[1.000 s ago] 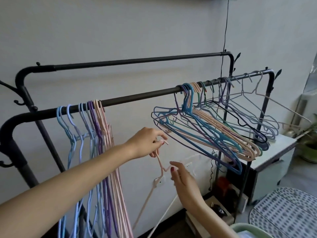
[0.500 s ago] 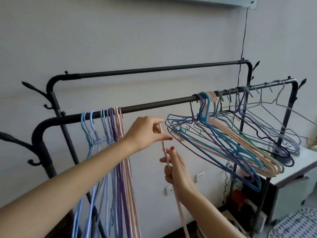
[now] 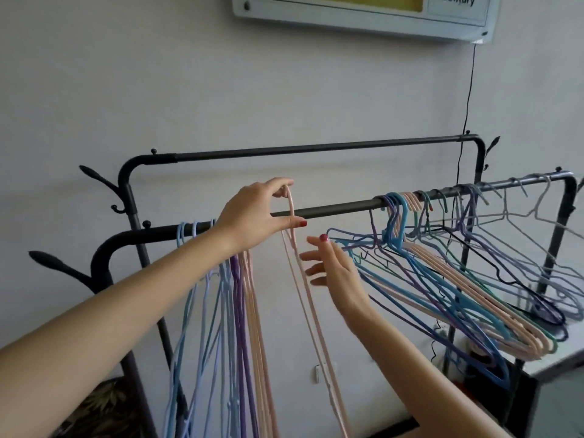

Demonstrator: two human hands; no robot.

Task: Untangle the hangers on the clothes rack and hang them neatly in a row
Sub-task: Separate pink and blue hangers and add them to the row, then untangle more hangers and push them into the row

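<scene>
Left hand [image 3: 252, 219]: pinched shut on the hook of the pink hanger [image 3: 308, 298], thumb below and fingers above, holding that hook at the front rail [image 3: 335, 208].
Right hand [image 3: 335, 273]: fingers spread and holding nothing, just to the right of the pink hanger's hanging body, apparently not touching it.
Pink hanger: seen edge-on, dangling straight down from the left hand; whether the hook is already over the rail or only in front of it cannot be told.
Sorted group [image 3: 234, 311]: blue, purple and pink hangers hanging flat and close together, directly below and behind the left wrist.
Tangled bunch [image 3: 442, 273]: well to the right of both hands, splayed at angles with bodies crossing one another.
Step in hand: seating the pink hanger on the rail, by my reading.
Doing it well: let the hook drop fully over the rail before the pinch loosens, then slide it left until it sits beside the other pink ones, facing the same way.
Right hand's job: steady the swinging body so it hangs flat.
Risk: a half-caught hook could slip off on release.
</scene>
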